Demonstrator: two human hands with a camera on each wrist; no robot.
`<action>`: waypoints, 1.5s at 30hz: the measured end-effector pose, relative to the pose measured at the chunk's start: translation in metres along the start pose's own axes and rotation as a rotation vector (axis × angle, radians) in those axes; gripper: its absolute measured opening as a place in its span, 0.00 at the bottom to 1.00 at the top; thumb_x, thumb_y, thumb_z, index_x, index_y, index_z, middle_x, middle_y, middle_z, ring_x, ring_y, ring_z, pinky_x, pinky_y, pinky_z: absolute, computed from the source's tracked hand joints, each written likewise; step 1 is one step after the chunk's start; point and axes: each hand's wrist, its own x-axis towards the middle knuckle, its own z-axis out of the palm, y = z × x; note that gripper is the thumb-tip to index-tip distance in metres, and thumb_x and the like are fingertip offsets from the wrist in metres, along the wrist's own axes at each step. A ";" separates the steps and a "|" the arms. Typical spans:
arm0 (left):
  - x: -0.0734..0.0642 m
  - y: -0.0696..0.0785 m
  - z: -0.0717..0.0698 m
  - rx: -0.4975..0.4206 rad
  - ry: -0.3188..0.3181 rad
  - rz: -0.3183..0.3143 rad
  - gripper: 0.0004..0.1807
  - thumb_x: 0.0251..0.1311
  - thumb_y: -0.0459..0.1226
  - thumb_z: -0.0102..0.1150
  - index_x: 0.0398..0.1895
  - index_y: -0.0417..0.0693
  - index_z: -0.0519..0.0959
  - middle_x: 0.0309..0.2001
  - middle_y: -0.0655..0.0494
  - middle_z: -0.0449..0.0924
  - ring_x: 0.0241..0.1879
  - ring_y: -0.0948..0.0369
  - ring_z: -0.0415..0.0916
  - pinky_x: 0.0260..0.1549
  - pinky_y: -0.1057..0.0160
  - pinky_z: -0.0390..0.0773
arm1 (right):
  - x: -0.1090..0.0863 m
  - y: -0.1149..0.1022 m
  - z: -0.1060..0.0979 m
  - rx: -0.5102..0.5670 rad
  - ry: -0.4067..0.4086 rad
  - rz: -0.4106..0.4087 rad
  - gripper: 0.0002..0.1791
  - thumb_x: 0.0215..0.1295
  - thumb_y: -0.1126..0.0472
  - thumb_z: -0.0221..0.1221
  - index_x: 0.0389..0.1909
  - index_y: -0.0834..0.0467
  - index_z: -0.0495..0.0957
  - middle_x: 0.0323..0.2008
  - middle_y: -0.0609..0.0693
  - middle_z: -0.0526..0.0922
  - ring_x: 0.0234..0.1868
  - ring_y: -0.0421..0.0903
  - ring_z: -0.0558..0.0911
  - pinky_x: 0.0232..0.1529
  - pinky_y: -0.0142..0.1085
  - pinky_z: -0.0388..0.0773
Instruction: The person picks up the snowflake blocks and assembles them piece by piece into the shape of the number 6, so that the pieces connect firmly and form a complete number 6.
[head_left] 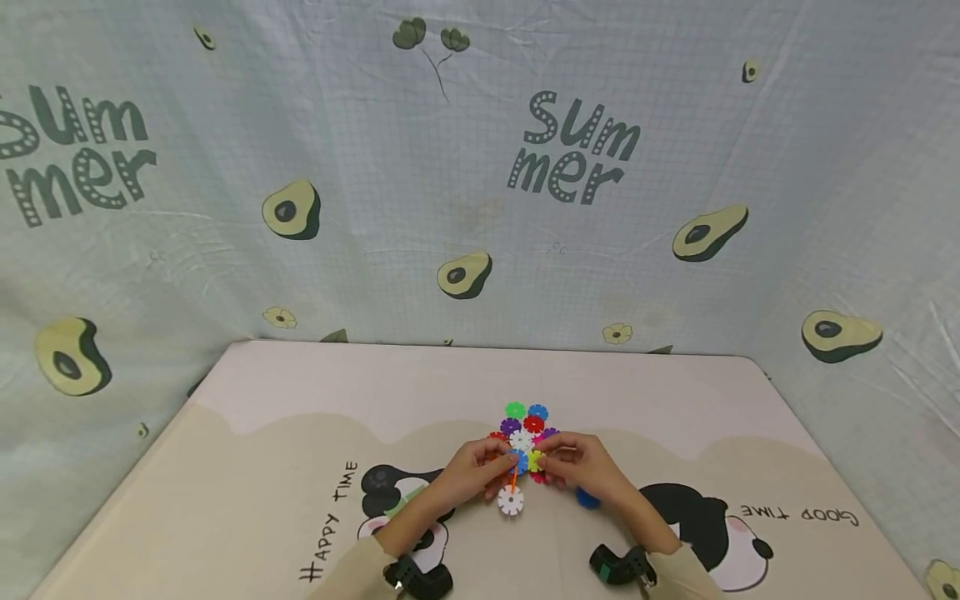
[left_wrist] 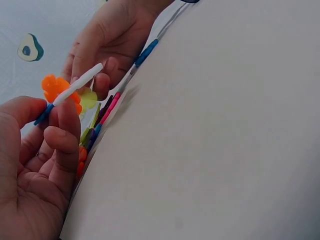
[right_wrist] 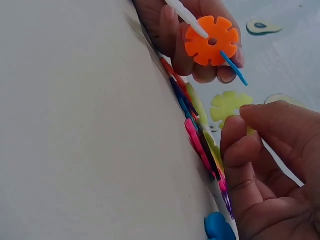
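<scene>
Right wrist view: my left hand point(head_left: 474, 469) pinched the blue disc point(right_wrist: 234, 68) slotted into the orange disc point(right_wrist: 220, 30), apparently leaving the white disc point(right_wrist: 187, 17) free. Near the orange disc, my right hand point(head_left: 587, 465) pinched a yellow disc point(right_wrist: 227, 107) edgewise, likely keeping its slots exposed.

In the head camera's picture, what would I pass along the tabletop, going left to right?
"Happy Time" lettering, left hand, nearest white disc, right hand, "Good Time" lettering.
</scene>
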 end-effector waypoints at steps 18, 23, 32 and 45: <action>0.002 -0.002 -0.002 0.002 0.034 -0.040 0.13 0.70 0.35 0.53 0.40 0.28 0.75 0.23 0.59 0.73 0.17 0.66 0.67 0.20 0.73 0.69 | -0.002 0.001 -0.004 0.071 0.020 -0.059 0.12 0.63 0.67 0.63 0.40 0.73 0.76 0.31 0.46 0.83 0.28 0.37 0.80 0.30 0.30 0.80; 0.002 -0.002 -0.002 0.007 0.020 -0.031 0.13 0.70 0.35 0.53 0.39 0.28 0.75 0.22 0.58 0.72 0.17 0.66 0.67 0.20 0.73 0.69 | -0.002 0.001 -0.004 0.083 0.004 -0.059 0.11 0.61 0.68 0.64 0.39 0.73 0.77 0.31 0.44 0.83 0.30 0.37 0.81 0.33 0.31 0.80; 0.002 -0.002 -0.002 -0.026 -0.021 -0.026 0.12 0.69 0.33 0.53 0.38 0.27 0.73 0.22 0.57 0.75 0.16 0.66 0.68 0.20 0.73 0.70 | 0.000 0.003 -0.003 0.102 -0.018 -0.119 0.11 0.60 0.67 0.66 0.34 0.73 0.77 0.32 0.50 0.83 0.31 0.39 0.83 0.33 0.32 0.82; 0.002 -0.002 -0.003 -0.059 -0.037 -0.032 0.12 0.70 0.32 0.52 0.37 0.26 0.72 0.23 0.58 0.75 0.19 0.67 0.72 0.24 0.74 0.74 | -0.001 0.001 -0.002 0.055 0.008 -0.141 0.07 0.60 0.70 0.65 0.33 0.71 0.77 0.31 0.51 0.83 0.29 0.39 0.83 0.32 0.33 0.82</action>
